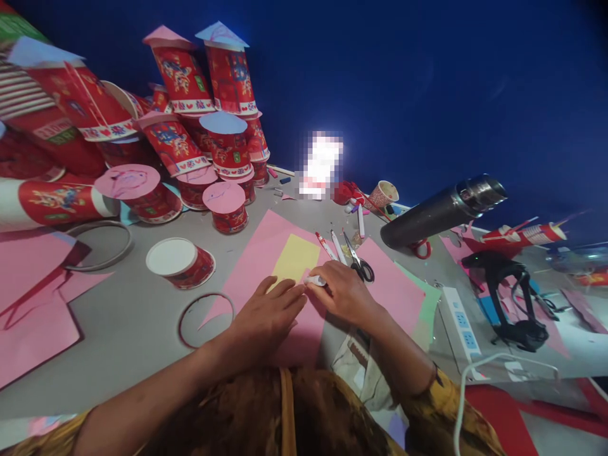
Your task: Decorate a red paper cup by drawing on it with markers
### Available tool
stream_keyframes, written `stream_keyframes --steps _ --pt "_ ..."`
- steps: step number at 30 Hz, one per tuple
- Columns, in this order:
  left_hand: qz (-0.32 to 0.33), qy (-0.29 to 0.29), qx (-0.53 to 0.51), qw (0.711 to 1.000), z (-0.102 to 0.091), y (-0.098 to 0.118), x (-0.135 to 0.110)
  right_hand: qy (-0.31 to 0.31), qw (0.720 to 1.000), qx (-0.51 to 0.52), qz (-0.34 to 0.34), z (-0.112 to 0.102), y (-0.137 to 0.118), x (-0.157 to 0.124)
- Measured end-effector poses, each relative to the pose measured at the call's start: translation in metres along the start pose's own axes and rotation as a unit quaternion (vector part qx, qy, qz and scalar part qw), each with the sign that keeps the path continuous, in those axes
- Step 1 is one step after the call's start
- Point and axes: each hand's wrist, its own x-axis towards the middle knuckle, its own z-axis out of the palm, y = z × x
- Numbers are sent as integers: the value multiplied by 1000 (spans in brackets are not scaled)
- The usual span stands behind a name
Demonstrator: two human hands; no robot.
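Observation:
My left hand (268,312) lies flat, fingers stretched out, pressing on a pink paper sheet (256,259) on the grey table (128,316). My right hand (342,292) is closed round a small white stick-like thing (315,280), its tip at the lower edge of a yellow paper piece (297,258) that lies on the pink sheet. Black-handled scissors (360,261) and two pens (332,246) lie just beyond my right hand.
Many red paper cups with paper lids (209,120) are stacked at the back left; one upturned cup (181,261) stands near. Cut rings (206,319), a dark metal flask (441,213), a white power strip (462,321), a black glue gun (510,297) and more pink sheets (33,304) surround me.

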Motion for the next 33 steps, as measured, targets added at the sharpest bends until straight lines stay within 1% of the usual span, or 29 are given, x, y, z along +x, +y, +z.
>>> stream_keyframes --steps 4,7,10,13,15,18,20,22,24,25,27,29,30,32,33 --pt "-1 13 1 1000 4 -1 0 19 998 -51 16 3 7 2" --pt "0 6 1 1000 3 0 0 26 998 -44 24 -1 5 1" --pt "1 -9 -1 1000 -2 2 1 -6 1000 -9 7 -1 -3 1" --pt "-6 -23 -1 1000 -5 3 3 -40 999 -4 -3 3 -6 6" --pt "-7 -26 1 1000 -4 3 4 -40 999 -19 14 5 -3 9" --pt "-6 -20 3 1000 -4 3 3 -18 998 -37 39 3 0 11" --pt "-3 -18 -2 1000 -5 3 3 -18 999 -28 29 2 -1 9" --pt "-2 -23 -8 1000 -6 3 3 -36 999 -14 8 3 -3 8" --pt "-5 -33 -10 999 -7 3 3 -47 999 -23 0 4 -2 8" --pt "-7 -36 -8 999 -6 2 3 -40 999 -37 4 4 0 8" --pt "-8 -31 -3 999 -4 1 2 2 998 -63 24 1 6 10" --pt "-4 -19 -1 1000 -2 1 1 59 996 -55 47 -8 12 9" --pt "-2 -14 -1 1000 -1 0 1 75 994 -43 60 -14 12 8" --pt "1 -11 -3 1000 -2 1 0 80 995 -22 63 -21 8 5" --pt "1 -12 -4 1000 -2 1 0 70 996 -13 54 -22 4 3"
